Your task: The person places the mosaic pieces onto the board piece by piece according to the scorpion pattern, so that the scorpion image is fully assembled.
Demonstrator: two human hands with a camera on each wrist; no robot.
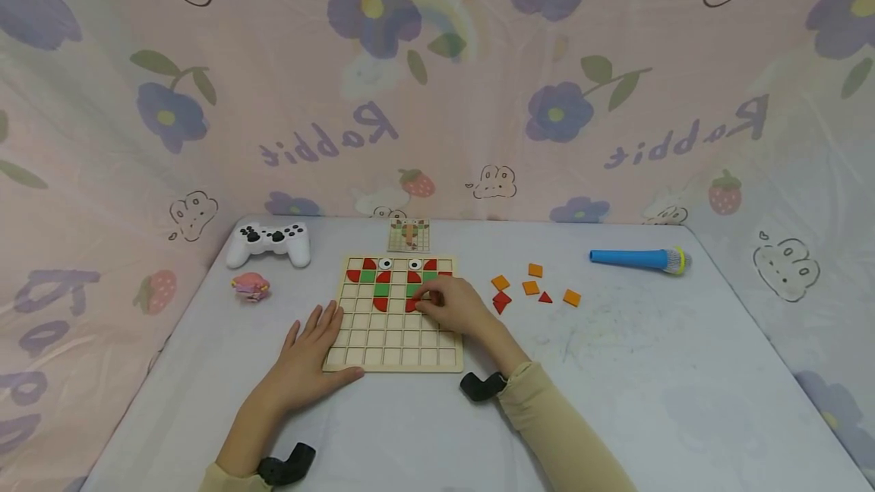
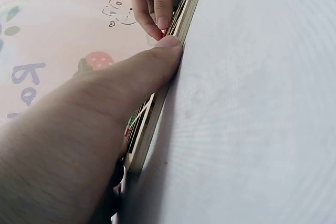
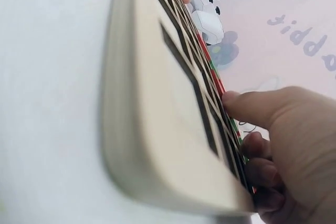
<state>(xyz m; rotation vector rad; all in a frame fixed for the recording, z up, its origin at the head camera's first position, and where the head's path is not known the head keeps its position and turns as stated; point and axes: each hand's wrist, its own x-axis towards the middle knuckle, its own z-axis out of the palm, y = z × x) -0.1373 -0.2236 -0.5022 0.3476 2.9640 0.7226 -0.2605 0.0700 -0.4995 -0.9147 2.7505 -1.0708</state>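
A wooden grid board [image 1: 393,339] lies flat on the table, with red quarter-circles [image 1: 380,304], green squares [image 1: 380,290] and two eye pieces [image 1: 386,264] set in its upper rows. My left hand [image 1: 304,367] rests spread at the board's left side, its thumb [image 2: 157,59] along the near edge. Over the right half of the board, my right hand [image 1: 456,308] has its thumb and forefinger bent together at a red quarter-circle piece [image 1: 411,306], pinching it at its cell. The right hand partly covers the upper-right cells.
Several orange squares [image 1: 531,288] and a few red triangles [image 1: 544,297] lie right of the board. A pattern card [image 1: 409,235] stands behind it. Farther out are a white game controller [image 1: 269,244], a pink toy [image 1: 251,286] and a blue toy microphone [image 1: 629,258].
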